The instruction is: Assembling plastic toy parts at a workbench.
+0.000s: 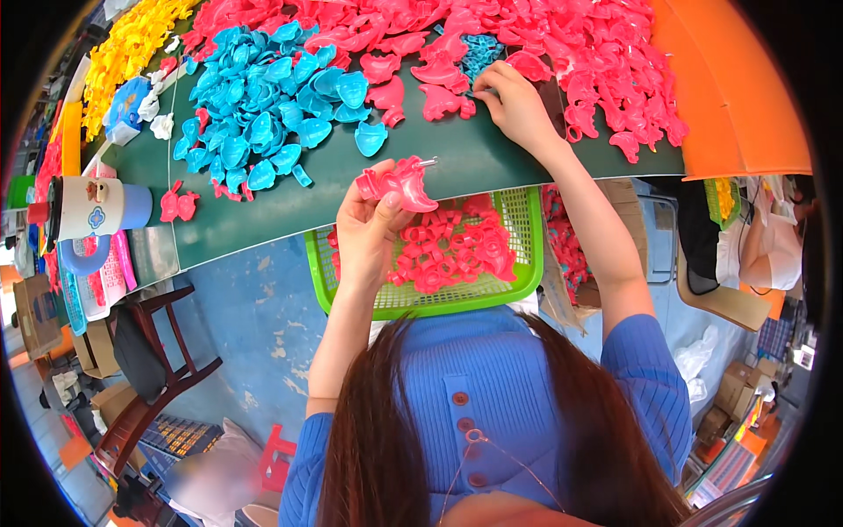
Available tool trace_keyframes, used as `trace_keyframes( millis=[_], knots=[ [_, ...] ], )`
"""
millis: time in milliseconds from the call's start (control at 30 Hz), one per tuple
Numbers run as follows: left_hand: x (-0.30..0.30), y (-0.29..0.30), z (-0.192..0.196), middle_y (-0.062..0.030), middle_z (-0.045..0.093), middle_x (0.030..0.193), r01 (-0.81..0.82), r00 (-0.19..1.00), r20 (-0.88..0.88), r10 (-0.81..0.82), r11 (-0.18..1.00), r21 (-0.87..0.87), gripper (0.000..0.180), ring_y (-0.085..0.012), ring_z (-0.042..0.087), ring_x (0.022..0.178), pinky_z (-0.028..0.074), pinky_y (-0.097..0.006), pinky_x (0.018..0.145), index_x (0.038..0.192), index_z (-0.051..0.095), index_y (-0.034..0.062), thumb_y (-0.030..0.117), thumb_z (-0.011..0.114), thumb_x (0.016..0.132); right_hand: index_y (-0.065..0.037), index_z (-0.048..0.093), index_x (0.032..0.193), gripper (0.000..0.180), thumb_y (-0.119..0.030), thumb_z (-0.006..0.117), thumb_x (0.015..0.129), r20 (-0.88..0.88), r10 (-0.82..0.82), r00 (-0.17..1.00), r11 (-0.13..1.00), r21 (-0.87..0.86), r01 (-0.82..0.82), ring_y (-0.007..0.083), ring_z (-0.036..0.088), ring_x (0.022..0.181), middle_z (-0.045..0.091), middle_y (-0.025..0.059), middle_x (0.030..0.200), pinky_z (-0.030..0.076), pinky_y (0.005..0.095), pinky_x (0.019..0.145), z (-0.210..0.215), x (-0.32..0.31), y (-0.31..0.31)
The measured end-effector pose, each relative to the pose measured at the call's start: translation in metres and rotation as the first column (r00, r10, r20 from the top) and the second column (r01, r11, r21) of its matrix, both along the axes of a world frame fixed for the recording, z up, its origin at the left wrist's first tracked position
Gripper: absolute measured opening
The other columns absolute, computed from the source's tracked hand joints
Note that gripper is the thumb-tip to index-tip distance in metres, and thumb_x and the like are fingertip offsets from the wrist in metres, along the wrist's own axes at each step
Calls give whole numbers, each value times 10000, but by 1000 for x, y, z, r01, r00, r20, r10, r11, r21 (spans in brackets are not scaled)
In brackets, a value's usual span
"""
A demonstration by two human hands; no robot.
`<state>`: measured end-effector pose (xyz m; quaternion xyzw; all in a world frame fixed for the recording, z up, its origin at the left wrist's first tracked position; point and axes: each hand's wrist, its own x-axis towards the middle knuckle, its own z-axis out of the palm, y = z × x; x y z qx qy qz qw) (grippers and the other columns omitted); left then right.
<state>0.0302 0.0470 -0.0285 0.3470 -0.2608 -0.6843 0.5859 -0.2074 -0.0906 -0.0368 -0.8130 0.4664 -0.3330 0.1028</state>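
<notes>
My left hand [367, 230] is closed around a pink plastic toy part [406, 186], holding it over the table's near edge. A thin metal pin sticks out of the part's right end. Further forward, my right hand [520, 112] reaches to a small heap of tiny blue plastic pieces [481, 54]. Its thumb and fingertips are pinched at the near edge of that heap; anything between them is too small to make out. Loose pink parts [439, 102] lie just left of this hand.
Blue shell-shaped pieces [263, 110] are heaped on the green table [290, 206]. Behind and to the right spread pink parts [606, 70]; yellow parts [132, 44] lie far left. A cup [92, 209] stands at the left edge. Below the table edge, a green basket [421, 309] holds pink pieces.
</notes>
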Motion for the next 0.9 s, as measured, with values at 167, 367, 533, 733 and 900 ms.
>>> trace_keyframes(
  millis=[167, 367, 533, 733, 900],
  knots=[
    [5, -4, -5, -90, 571, 1117, 3, 1000, 31, -3, 1000, 0, 445, -186, 582, 1003, 503, -338, 851, 1223, 455, 2, 105, 642, 832, -16, 561, 856, 92, -8, 593, 771, -68, -47, 997, 999, -26, 45, 258, 553, 854, 541, 90, 869, 448, 328, 735, 3, 0, 12],
    [4, -4, 1, -102, 568, 1127, -14, 999, 46, 15, 1000, -21, 439, -190, 583, 1004, 507, -347, 854, 1221, 454, 1, 106, 637, 836, -8, 566, 897, 123, 4, 576, 775, -71, -67, 995, 983, -177, 54, 281, 532, 896, 552, 105, 879, 440, 332, 770, 6, -11, 13],
    [4, -3, 4, -108, 569, 1126, -23, 999, 43, 24, 999, -28, 433, -187, 584, 1002, 512, -341, 847, 1214, 458, 2, 103, 639, 834, -12, 555, 920, 127, 46, 456, 866, 344, -29, 939, 963, 261, -66, 109, 515, 696, 499, 43, 886, 437, 238, 635, 46, 8, 49],
    [-5, -3, 6, -97, 579, 1105, -22, 997, 69, 27, 998, -60, 430, -173, 592, 978, 518, -310, 825, 1203, 471, 10, 95, 652, 822, 24, 549, 962, 180, 97, 428, 852, 280, 276, 920, 909, 236, -345, 155, 579, 824, 477, 81, 984, 472, 262, 720, 59, 43, 82],
    [-6, -1, 9, -98, 587, 1075, -71, 995, 62, 75, 996, -60, 434, -162, 590, 967, 520, -290, 810, 1183, 472, -4, 67, 669, 803, 28, 572, 999, 175, 69, 494, 848, 642, 69, 764, 840, 376, -392, 137, 575, 828, 496, 69, 970, 473, 258, 743, 69, 56, 87]
  ],
)
